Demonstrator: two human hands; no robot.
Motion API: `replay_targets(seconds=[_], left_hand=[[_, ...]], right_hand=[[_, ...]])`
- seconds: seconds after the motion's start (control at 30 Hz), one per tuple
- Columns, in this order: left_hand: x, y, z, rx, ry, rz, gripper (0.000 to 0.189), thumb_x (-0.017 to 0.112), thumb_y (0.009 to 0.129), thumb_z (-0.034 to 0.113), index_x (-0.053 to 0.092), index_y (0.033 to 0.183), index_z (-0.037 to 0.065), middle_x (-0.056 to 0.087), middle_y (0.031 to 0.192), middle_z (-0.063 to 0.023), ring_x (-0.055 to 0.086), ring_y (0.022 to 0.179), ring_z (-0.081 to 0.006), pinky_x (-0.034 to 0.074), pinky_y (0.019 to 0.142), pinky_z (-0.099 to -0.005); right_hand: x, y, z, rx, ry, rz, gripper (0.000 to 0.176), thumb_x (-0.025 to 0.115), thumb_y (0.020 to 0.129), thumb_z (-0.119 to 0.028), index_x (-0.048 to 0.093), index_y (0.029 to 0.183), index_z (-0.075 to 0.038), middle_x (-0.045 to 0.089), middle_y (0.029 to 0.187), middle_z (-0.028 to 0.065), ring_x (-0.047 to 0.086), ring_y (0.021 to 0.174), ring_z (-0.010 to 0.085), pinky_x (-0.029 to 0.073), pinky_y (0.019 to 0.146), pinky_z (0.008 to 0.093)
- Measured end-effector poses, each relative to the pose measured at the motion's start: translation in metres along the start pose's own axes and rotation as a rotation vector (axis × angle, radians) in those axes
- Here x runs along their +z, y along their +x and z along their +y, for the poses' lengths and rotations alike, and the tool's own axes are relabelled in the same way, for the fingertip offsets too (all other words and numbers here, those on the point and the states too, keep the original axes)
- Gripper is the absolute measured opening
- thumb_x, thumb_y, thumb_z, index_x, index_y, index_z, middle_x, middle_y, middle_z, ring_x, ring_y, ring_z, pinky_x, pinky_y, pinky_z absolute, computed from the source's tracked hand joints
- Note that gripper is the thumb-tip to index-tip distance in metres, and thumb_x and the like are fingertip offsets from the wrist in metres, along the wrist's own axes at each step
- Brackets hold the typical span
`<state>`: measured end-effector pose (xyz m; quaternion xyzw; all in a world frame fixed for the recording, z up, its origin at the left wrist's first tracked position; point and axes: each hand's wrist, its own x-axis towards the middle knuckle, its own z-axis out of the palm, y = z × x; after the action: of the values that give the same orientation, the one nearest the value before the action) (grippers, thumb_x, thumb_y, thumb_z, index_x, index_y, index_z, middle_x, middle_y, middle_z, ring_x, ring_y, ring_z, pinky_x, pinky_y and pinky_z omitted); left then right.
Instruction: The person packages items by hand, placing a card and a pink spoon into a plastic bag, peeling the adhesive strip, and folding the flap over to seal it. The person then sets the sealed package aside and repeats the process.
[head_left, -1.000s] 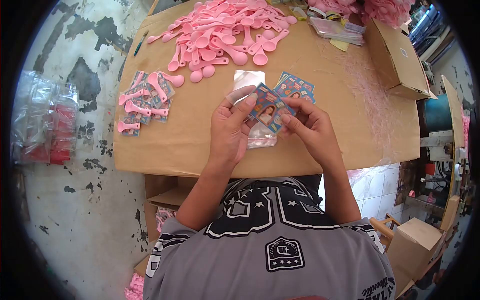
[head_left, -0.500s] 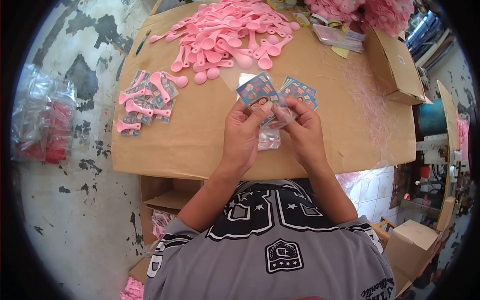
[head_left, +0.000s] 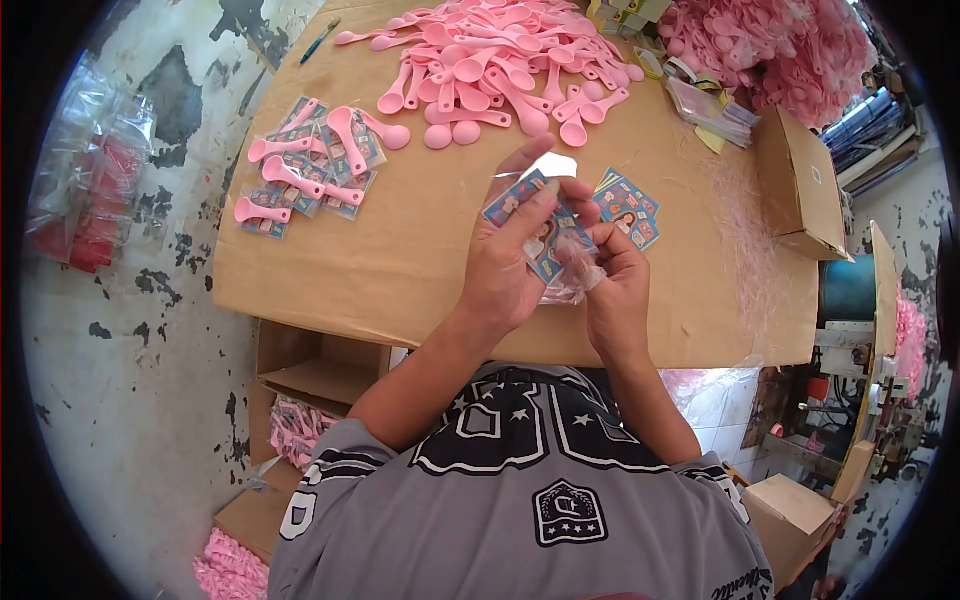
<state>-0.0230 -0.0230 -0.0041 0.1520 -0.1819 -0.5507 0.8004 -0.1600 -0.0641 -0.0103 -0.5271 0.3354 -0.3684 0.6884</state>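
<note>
My left hand [head_left: 500, 265] holds a blue printed card [head_left: 541, 262] in front of me, thumb across its face and fingers behind it. Crumpled clear plastic, seemingly a small bag [head_left: 580, 262], covers the card's lower right part. Thumb and fingers of my right hand [head_left: 622, 290] pinch that plastic. Just beyond my right hand, more printed cards [head_left: 632, 212] lie fanned on the brown-covered table [head_left: 400, 290]. Beneath my hands, more clear plastic is partly hidden. To the left, several pink measuring spoons [head_left: 292, 175] lie with bagged cards.
A big heap of pink spoons [head_left: 480, 65] covers the table's far side, with a pen [head_left: 320, 42] at its left. At the right stand a cardboard box [head_left: 800, 180] and a large bundle of pink pieces [head_left: 770, 50]. Plastic bags [head_left: 90, 180] lie far left.
The card has tilted and my left fingers have spread up behind it. My right hand has shifted lower along the plastic, uncovering more of the fanned cards. The camera view has moved slightly.
</note>
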Motion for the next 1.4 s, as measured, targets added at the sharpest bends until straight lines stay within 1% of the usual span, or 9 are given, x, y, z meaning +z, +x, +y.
replay_targets(seconds=[0.17, 0.3, 0.33, 0.43, 0.53, 0.8, 0.9, 1.2, 1.4], left_hand=[[0.001, 0.002, -0.006, -0.009, -0.025, 0.081, 0.048, 0.057, 0.108, 0.013, 0.042, 0.153, 0.007, 0.067, 0.104, -0.0089, 0.07, 0.098, -0.0187, 0.059, 0.088, -0.035], [-0.004, 0.006, 0.002, -0.023, -0.1, 0.247, 0.04, 0.059, 0.109, 0.015, 0.05, 0.147, 0.007, 0.067, 0.097, -0.0061, 0.068, 0.088, -0.0153, 0.059, 0.084, -0.0322], [-0.013, 0.009, 0.004, -0.019, -0.146, 0.286, 0.039, 0.059, 0.109, 0.016, 0.051, 0.145, 0.006, 0.066, 0.096, -0.0056, 0.067, 0.087, -0.0147, 0.058, 0.084, -0.0325], [-0.049, 0.013, 0.027, 0.044, -0.208, 0.37, 0.03, 0.061, 0.109, 0.02, 0.059, 0.135, 0.005, 0.066, 0.094, -0.004, 0.064, 0.084, -0.0128, 0.058, 0.088, -0.0346], [-0.06, 0.014, 0.059, 0.151, -0.201, 0.418, 0.026, 0.062, 0.108, 0.02, 0.063, 0.13, 0.005, 0.067, 0.094, -0.0034, 0.064, 0.086, -0.0128, 0.057, 0.089, -0.0348], [-0.046, -0.005, 0.058, 0.107, -0.175, 0.356, 0.033, 0.063, 0.108, 0.026, 0.061, 0.132, 0.005, 0.068, 0.098, -0.0039, 0.066, 0.089, -0.0155, 0.056, 0.092, -0.0356], [-0.064, -0.014, 0.073, 0.154, -0.164, 0.367, 0.031, 0.063, 0.108, 0.027, 0.061, 0.131, 0.006, 0.067, 0.098, -0.0037, 0.066, 0.09, -0.0156, 0.056, 0.093, -0.0358], [-0.066, -0.004, 0.069, 0.261, -0.093, 0.391, 0.033, 0.065, 0.106, 0.031, 0.062, 0.129, 0.007, 0.067, 0.101, -0.0051, 0.065, 0.093, -0.0173, 0.056, 0.097, -0.0393], [-0.045, 0.009, 0.074, 0.506, 0.028, 0.444, 0.035, 0.064, 0.107, 0.034, 0.06, 0.13, 0.008, 0.069, 0.108, -0.0075, 0.066, 0.097, -0.0188, 0.056, 0.1, -0.0429]], right_hand=[[-0.002, 0.007, 0.011, -0.132, -0.076, 0.039, 0.021, 0.079, 0.091, -0.002, 0.063, 0.105, -0.005, 0.065, 0.098, 0.003, 0.058, 0.081, 0.0073, 0.05, 0.066, 0.0251], [0.003, 0.011, -0.021, -0.692, -0.656, 0.065, 0.031, 0.082, 0.084, 0.001, 0.067, 0.11, -0.007, 0.065, 0.106, 0.0071, 0.06, 0.079, 0.0164, 0.049, 0.065, 0.0288], [-0.005, 0.015, -0.02, -0.818, -0.755, -0.033, 0.03, 0.083, 0.082, 0.0, 0.071, 0.108, -0.007, 0.066, 0.1, 0.0082, 0.061, 0.078, 0.0254, 0.05, 0.066, 0.0329], [-0.021, 0.03, -0.045, -0.976, -0.921, -0.259, 0.022, 0.081, 0.08, 0.0, 0.074, 0.1, -0.007, 0.067, 0.093, 0.0084, 0.062, 0.079, 0.0286, 0.051, 0.067, 0.037], [-0.048, 0.07, -0.063, -0.739, -1.05, -0.113, 0.022, 0.074, 0.086, -0.003, 0.076, 0.108, -0.007, 0.072, 0.094, 0.0122, 0.066, 0.087, 0.0313, 0.053, 0.075, 0.0414], [-0.122, 0.244, -0.015, -0.801, -1.395, -0.19, 0.027, 0.061, 0.095, -0.005, 0.073, 0.119, -0.006, 0.07, 0.12, 0.0155, 0.064, 0.115, 0.0344, 0.051, 0.099, 0.0442], [-0.108, 0.214, -0.03, -0.631, -1.494, -0.193, 0.022, 0.062, 0.096, -0.008, 0.073, 0.114, -0.005, 0.067, 0.114, 0.0142, 0.061, 0.114, 0.035, 0.051, 0.098, 0.0436], [-0.137, 0.176, -0.045, -0.336, -1.183, -0.295, 0.015, 0.073, 0.095, -0.01, 0.07, 0.109, -0.004, 0.065, 0.096, 0.0059, 0.062, 0.088, 0.016, 0.052, 0.079, 0.0316], [-0.097, 0.098, -0.067, -0.232, -0.935, -0.104, 0.018, 0.074, 0.097, -0.011, 0.069, 0.11, -0.001, 0.07, 0.087, 0.0019, 0.064, 0.08, 0.0104, 0.051, 0.074, 0.0257]])
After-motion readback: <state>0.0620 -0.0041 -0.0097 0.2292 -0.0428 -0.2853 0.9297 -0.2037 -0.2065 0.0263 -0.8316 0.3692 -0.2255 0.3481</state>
